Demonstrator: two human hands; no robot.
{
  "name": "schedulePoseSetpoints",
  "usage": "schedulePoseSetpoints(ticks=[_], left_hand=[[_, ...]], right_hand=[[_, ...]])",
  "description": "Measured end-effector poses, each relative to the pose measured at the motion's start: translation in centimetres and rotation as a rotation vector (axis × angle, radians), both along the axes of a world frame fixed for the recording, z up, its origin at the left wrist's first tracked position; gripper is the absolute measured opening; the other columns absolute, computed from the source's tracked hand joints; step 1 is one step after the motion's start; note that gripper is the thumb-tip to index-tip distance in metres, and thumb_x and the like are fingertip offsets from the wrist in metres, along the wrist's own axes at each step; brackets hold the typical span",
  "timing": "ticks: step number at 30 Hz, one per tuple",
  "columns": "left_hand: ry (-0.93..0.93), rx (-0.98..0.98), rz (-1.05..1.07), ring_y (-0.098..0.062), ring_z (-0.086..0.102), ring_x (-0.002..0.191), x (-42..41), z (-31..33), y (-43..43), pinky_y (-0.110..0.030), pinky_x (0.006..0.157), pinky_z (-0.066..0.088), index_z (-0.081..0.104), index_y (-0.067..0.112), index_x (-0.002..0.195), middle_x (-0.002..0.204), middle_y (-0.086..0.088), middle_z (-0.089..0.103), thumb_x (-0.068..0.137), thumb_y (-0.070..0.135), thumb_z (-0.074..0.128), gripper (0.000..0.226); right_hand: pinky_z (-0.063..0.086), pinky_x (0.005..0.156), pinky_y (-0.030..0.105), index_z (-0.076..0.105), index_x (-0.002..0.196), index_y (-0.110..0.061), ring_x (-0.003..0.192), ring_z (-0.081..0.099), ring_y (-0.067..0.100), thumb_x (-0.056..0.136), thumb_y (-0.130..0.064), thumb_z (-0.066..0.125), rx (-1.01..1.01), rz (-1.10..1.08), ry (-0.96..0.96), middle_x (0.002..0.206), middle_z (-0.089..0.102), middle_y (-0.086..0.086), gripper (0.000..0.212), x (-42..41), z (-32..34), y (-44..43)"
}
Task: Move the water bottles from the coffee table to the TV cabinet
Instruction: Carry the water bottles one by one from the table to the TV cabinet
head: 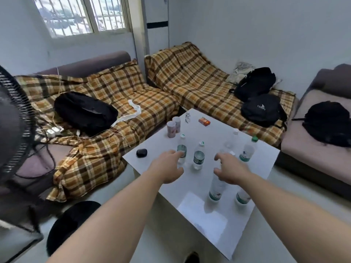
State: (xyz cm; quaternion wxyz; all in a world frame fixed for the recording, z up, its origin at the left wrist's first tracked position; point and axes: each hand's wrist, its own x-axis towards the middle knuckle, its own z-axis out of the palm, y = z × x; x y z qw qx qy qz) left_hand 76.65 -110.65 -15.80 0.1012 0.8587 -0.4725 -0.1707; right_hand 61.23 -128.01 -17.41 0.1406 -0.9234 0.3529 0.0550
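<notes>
Reaching out over the glossy white coffee-table surface (252,221) with both bare hands at once, nothing held in either. Left hand (167,168) spreading wide, fingers (171,153) closing in on the clear upright plastic water bottle with the white cap and teal label (181,149), standing just beyond the fingertips and perhaps already brushed by them; contact too blurred to settle. Right hand (230,170) hanging curled and open above the tall clear bottle with the white-and-green label (216,188), its upper part hidden behind the palm, body showing directly beneath. Long axes of both bottles running vertical, so calling, by the look of it, for a sideways wrap around each body. Standing between the two hands, slightly ahead: a third clear bottle with a dark green label (198,157), nearer the left fingers. More bottles waiting beyond and beside the right hand. TV cabinet not in view.
</notes>
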Motion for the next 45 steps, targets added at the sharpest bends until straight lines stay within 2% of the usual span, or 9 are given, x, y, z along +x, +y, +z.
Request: schedulePoseSetpoints(ticks=[7,12,14,17,23,26,32,37,45], left_hand=[[0.008,0.064,-0.150,-0.026,0.041,0.127,6.0,-3.3,-12.4,-0.044,0.102,0.040,0.034,0.029,0.142,0.144,-0.001,0.041,0.088,0.036,0.050,0.056],[0.087,0.065,-0.353,-0.029,0.038,0.130,6.3,-6.1,-21.1,-0.049,0.103,0.038,0.034,0.029,0.142,0.145,-0.005,0.039,0.088,0.037,0.050,0.058],[0.101,0.094,-0.403,-0.030,0.037,0.130,6.9,-7.9,-24.0,-0.049,0.103,0.039,0.032,0.028,0.143,0.146,-0.005,0.038,0.088,0.038,0.050,0.058],[0.145,0.127,-0.474,-0.029,0.037,0.130,7.7,-10.6,-27.6,-0.047,0.102,0.039,0.032,0.027,0.143,0.146,-0.004,0.038,0.089,0.037,0.050,0.058],[0.185,0.182,-0.571,-0.027,0.036,0.131,9.4,-14.3,-31.3,-0.044,0.099,0.039,0.032,0.028,0.143,0.146,-0.003,0.037,0.088,0.035,0.050,0.059],[0.206,0.202,-0.556,-0.027,0.036,0.130,11.0,-15.4,-32.1,-0.041,0.096,0.039,0.032,0.027,0.143,0.145,-0.003,0.038,0.088,0.034,0.050,0.058],[0.205,0.199,-0.583,-0.025,0.037,0.129,12.6,-15.7,-32.6,-0.039,0.095,0.038,0.034,0.028,0.142,0.143,-0.001,0.040,0.088,0.033,0.049,0.056],[0.190,0.186,-0.628,-0.026,0.035,0.130,13.2,-13.8,-34.0,-0.041,0.099,0.037,0.032,0.027,0.143,0.145,-0.002,0.039,0.088,0.033,0.048,0.057],[0.145,0.057,-0.765,-0.025,0.040,0.127,9.0,-8.1,-37.2,-0.039,0.094,0.041,0.033,0.029,0.142,0.144,-0.001,0.040,0.088,0.032,0.048,0.056]], right_hand=[[0.050,0.086,0.041,0.047,0.130,-0.023,0.117,0.053,0.025,0.088,-0.037,0.057,0.092,-0.155,0.056,0.139,0.047,0.002,0.045,3.8,-3.7,-9.7],[0.049,0.071,0.037,0.050,0.123,-0.022,0.098,0.056,0.025,0.089,-0.041,0.054,0.091,-0.311,0.065,0.126,0.054,0.005,0.039,4.3,-5.2,-15.4],[0.048,0.071,0.036,0.050,0.120,-0.022,0.100,0.056,0.025,0.088,-0.040,0.055,0.096,-0.358,0.082,0.126,0.051,0.004,0.037,4.7,-6.7,-16.7],[0.044,0.075,0.036,0.047,0.127,-0.023,0.110,0.054,0.030,0.087,-0.034,0.055,0.136,-0.488,0.100,0.136,0.041,0.005,0.043,5.1,-9.6,-17.7],[0.042,0.082,0.040,0.019,0.148,-0.031,0.123,0.043,0.037,0.084,-0.024,0.056,0.230,-0.620,0.144,0.156,0.010,0.004,0.074,7.2,-14.7,-19.4],[0.044,0.097,0.042,0.024,0.148,-0.024,0.127,0.046,0.035,0.087,-0.024,0.055,0.359,-0.632,0.181,0.152,0.021,0.010,0.069,8.9,-16.3,-20.6],[0.045,0.073,0.035,0.054,0.114,-0.019,0.087,0.056,0.033,0.085,-0.006,0.052,0.243,-0.693,0.153,0.118,0.045,0.009,0.031,9.5,-18.0,-20.6],[0.045,0.077,0.033,0.062,0.108,-0.020,0.097,0.057,0.032,0.082,-0.006,0.049,0.239,-0.738,0.120,0.115,0.050,0.008,0.032,8.9,-15.7,-21.1],[0.043,0.073,0.030,0.063,0.105,-0.016,0.097,0.055,0.026,0.076,-0.014,0.064,0.150,-0.734,0.021,0.106,0.056,0.006,0.029,4.0,-6.3,-21.0]])
